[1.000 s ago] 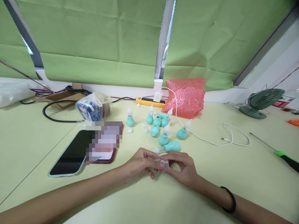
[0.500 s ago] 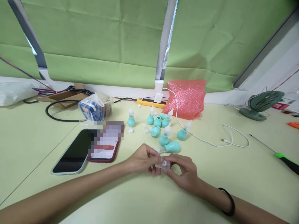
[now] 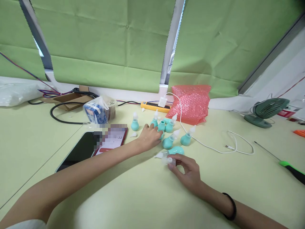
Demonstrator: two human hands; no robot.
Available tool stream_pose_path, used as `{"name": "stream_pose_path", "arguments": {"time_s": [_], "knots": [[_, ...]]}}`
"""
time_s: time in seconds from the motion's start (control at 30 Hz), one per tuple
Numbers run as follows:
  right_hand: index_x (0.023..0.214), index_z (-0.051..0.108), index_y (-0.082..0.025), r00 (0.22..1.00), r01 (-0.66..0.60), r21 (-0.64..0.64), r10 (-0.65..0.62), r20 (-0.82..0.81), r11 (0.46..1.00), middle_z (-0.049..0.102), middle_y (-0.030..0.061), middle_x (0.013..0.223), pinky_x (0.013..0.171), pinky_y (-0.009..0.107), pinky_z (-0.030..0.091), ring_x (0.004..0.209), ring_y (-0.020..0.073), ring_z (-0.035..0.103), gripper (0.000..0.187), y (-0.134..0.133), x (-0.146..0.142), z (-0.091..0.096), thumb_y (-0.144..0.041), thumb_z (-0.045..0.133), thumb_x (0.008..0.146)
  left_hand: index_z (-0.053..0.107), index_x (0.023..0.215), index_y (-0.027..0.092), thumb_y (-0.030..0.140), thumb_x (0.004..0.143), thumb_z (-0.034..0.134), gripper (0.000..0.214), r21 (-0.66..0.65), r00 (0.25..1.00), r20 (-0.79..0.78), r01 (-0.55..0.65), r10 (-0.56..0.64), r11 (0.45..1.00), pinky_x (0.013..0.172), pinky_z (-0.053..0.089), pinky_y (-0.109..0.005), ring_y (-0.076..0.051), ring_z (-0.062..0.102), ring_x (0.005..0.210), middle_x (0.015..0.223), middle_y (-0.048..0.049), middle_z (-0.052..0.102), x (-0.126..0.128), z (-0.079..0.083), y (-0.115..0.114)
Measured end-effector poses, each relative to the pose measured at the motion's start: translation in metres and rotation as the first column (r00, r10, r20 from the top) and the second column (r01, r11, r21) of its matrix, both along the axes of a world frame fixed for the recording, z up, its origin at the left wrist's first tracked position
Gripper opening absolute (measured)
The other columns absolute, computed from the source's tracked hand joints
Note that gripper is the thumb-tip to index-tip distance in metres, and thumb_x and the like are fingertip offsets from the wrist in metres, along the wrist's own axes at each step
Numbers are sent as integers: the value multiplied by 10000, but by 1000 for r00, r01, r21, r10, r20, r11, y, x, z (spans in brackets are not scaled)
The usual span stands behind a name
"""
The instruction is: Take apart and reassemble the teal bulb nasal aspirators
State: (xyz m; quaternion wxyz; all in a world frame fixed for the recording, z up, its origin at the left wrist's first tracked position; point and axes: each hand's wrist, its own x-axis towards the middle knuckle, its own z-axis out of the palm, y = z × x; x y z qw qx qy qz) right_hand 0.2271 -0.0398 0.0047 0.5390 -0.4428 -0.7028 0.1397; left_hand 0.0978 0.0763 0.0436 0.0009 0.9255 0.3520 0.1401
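Reaching out over the middle of the table (image 3: 143, 203), the left hand (image 3: 149, 137) lies palm down among the teal bulbs (image 3: 168, 142). Its fingers are close together and bent over one small bulb, whose teal edge shows at the fingertips; I cannot tell whether they grip it. The right hand (image 3: 188, 173) rests nearer the near edge, thumb and forefinger pinched on a small clear cap (image 3: 168, 161), with the other fingers curled loosely behind. Just beyond the cap, a lying bulb (image 3: 176, 150) rests on its side with its pale nozzle pointing left. Left of the left forearm lie a dark phone (image 3: 78, 151) and a red-cased phone (image 3: 111, 141), side by side. Toward the far edge are a pink bubble wrap (image 3: 193, 103) and a yellow power strip (image 3: 154, 107). A white cable (image 3: 214, 144) runs from there toward the right edge, where a screwdriver (image 3: 290, 168) lies.
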Motion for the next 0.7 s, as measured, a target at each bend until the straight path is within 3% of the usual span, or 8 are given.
{"name": "stream_pose_path", "arguments": {"time_s": [0.17,0.27,0.3,0.37,0.43,0.5,0.6,0.7], "knots": [[826,586,-188,998,1,-64,-5,-63,998,618,36,726,497,230,495,565,117,539,104,0,2,-3,-178,562,726,593,928,133,186,695,523,249,-62,993,114,-9,16,998,703,421,-361,-252,539,821,833,-104,584,-24,16,-8],[864,565,-188,989,0,-105,-16,-148,994,581,32,742,494,236,495,564,110,529,119,2,4,-6,-204,545,748,569,959,144,255,709,531,277,-179,966,255,21,25,984,654,452,-253,-154,554,722,868,-58,578,-47,24,-21],[879,554,-188,982,-4,-119,-18,-186,993,564,29,738,488,237,494,562,109,524,128,3,4,-7,-212,539,755,567,953,134,255,690,558,290,-383,908,410,89,83,919,622,458,-236,-141,552,698,881,-58,571,-54,24,-27],[898,533,-189,968,-22,-145,-15,-249,989,537,21,719,480,241,493,556,108,518,139,5,4,-8,-222,532,763,554,988,145,250,635,617,373,-673,794,555,252,250,695,590,461,-238,-138,546,686,898,-51,544,-66,21,-39],[898,527,-192,963,-52,-159,7,-268,986,535,22,727,484,243,495,559,108,522,136,5,4,-8,-218,532,764,552,1001,149,206,616,624,395,-805,710,572,390,410,447,628,465,-261,-136,544,692,879,-43,542,-73,16,-51],[877,540,-195,972,-72,-162,33,-233,984,557,33,761,513,249,501,590,116,538,120,5,3,-7,-212,540,758,566,968,145,180,599,623,375,-836,648,544,473,533,277,675,467,-288,-144,537,717,821,-32,549,-75,9,-62],[848,565,-191,987,-79,-169,53,-155,983,593,47,778,552,259,510,654,141,562,110,4,1,-7,-219,559,742,583,904,145,161,549,645,361,-829,614,510,538,603,153,663,471,-302,-156,520,729,798,-26,553,-72,-1,-73],[842,581,-184,992,-89,-170,72,-105,981,613,47,743,556,259,515,665,154,581,118,3,1,-8,-222,570,730,581,945,139,139,541,629,408,-814,631,526,569,570,121,629,459,-280,-157,506,716,799,-36,567,-68,-9,-79]]}}
